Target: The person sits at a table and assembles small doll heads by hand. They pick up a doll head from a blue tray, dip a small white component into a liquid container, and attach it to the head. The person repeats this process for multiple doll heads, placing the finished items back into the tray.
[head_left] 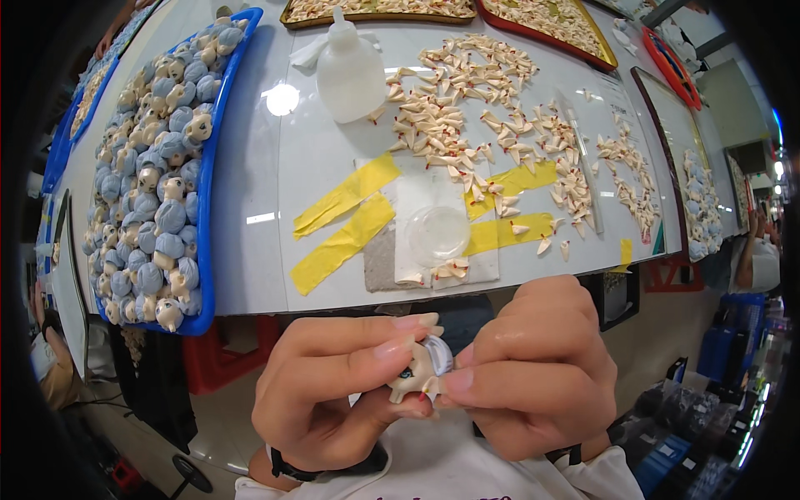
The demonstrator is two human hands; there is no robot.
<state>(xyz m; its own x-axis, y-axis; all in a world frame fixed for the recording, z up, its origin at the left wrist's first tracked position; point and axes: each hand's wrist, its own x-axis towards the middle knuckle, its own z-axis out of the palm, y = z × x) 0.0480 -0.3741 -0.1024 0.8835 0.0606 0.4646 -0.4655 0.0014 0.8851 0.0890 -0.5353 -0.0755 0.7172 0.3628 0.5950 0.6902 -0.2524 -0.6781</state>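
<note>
In front of my chest, my left hand is closed on a small doll head with cream skin, a painted eye and pale blue hair. Its thumb supports the head from below, with the fingers over the top. My right hand is closed too, thumb and forefinger pinched at the head's right side. Between these fingertips and the head shows a small cream pointed piece with a red tip, mostly hidden. Similar cream pieces lie in loose heaps on the white table.
A blue tray full of doll heads stands at the left. Beyond my hands are a shallow clear dish, yellow tape strips and a white squeeze bottle. Trays of cream pieces line the far edge.
</note>
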